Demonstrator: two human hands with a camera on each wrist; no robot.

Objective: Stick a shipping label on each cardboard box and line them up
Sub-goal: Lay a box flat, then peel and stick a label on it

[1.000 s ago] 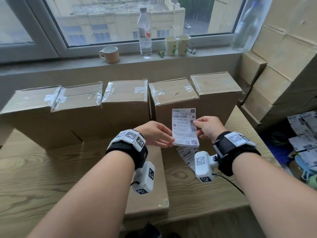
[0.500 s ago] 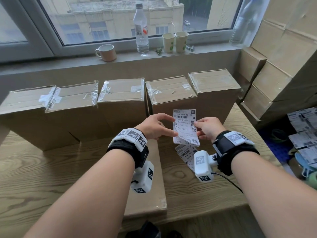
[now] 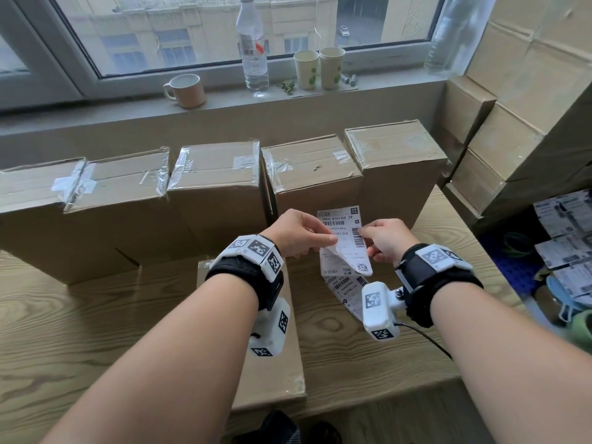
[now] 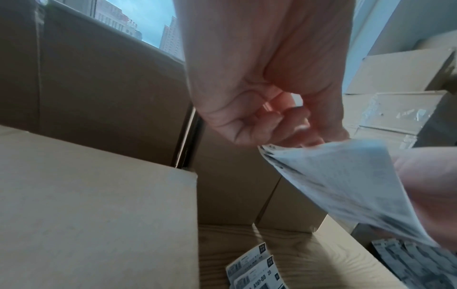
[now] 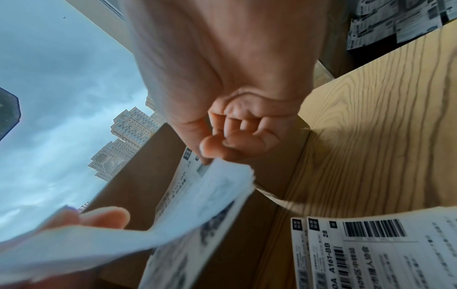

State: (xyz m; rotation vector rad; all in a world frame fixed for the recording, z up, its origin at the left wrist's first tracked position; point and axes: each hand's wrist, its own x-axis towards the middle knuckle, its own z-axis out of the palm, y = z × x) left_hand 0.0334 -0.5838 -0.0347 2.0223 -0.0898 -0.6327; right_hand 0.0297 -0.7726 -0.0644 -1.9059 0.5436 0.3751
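Several taped cardboard boxes (image 3: 217, 174) stand in a row along the back of the wooden table (image 3: 96, 331). In front of them both hands hold one white shipping label (image 3: 347, 248) in the air. My left hand (image 3: 326, 241) pinches its left edge, where a thin layer curls away from the sheet. My right hand (image 3: 363, 232) pinches the right edge by the barcode. The left wrist view shows curled fingers (image 4: 284, 117) on the blurred label (image 4: 346, 185); in the right wrist view, thumb and fingers (image 5: 222, 144) grip the label (image 5: 197, 195). Spare labels (image 3: 347, 290) lie on the table below.
A flat box (image 3: 272, 379) lies under my left wrist at the table's front edge. On the sill stand a mug (image 3: 185, 89), a bottle (image 3: 254, 43) and two paper cups (image 3: 320, 68). Stacked boxes (image 3: 512, 123) and loose labels (image 3: 567, 245) fill the right side.
My left hand has closed on the label's left edge and drawn a layer away, so that it curls. The right hand keeps its grip, and the label sits slightly higher.
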